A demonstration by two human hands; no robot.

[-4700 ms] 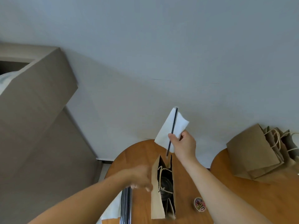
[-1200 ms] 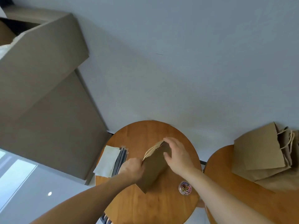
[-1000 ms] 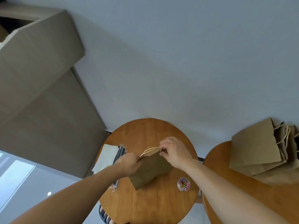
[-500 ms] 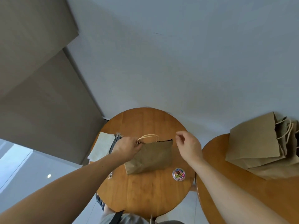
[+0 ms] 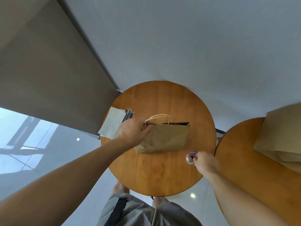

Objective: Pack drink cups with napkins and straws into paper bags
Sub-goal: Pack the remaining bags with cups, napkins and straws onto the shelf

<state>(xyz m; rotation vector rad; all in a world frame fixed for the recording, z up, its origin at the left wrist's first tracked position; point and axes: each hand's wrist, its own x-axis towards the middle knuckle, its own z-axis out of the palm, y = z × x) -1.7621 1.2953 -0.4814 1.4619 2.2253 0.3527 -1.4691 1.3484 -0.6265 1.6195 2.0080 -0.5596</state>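
A brown paper bag (image 5: 164,138) with twine handles stands on the round wooden table (image 5: 156,175), its top folded flat. My left hand (image 5: 132,132) grips the bag's top left corner by the handles. My right hand (image 5: 204,161) reaches into a small clear tub of coloured paper clips (image 5: 190,158) at the table's right edge; its fingertips are in the tub and I cannot tell whether they pinch a clip. A stack of white napkins (image 5: 112,122) and dark straws (image 5: 128,115) lie at the left side of the table, behind my left hand.
A second round table (image 5: 254,170) stands to the right, carrying a stack of flat brown paper bags (image 5: 281,134). A grey wall rises behind the tables and a brown panel to the left. My legs and feet show below the table edge.
The napkin and straw went into the bag and its top was folded shut. My right hand left the bag's top and dropped to the paper clip tub. My left hand stays on the bag.
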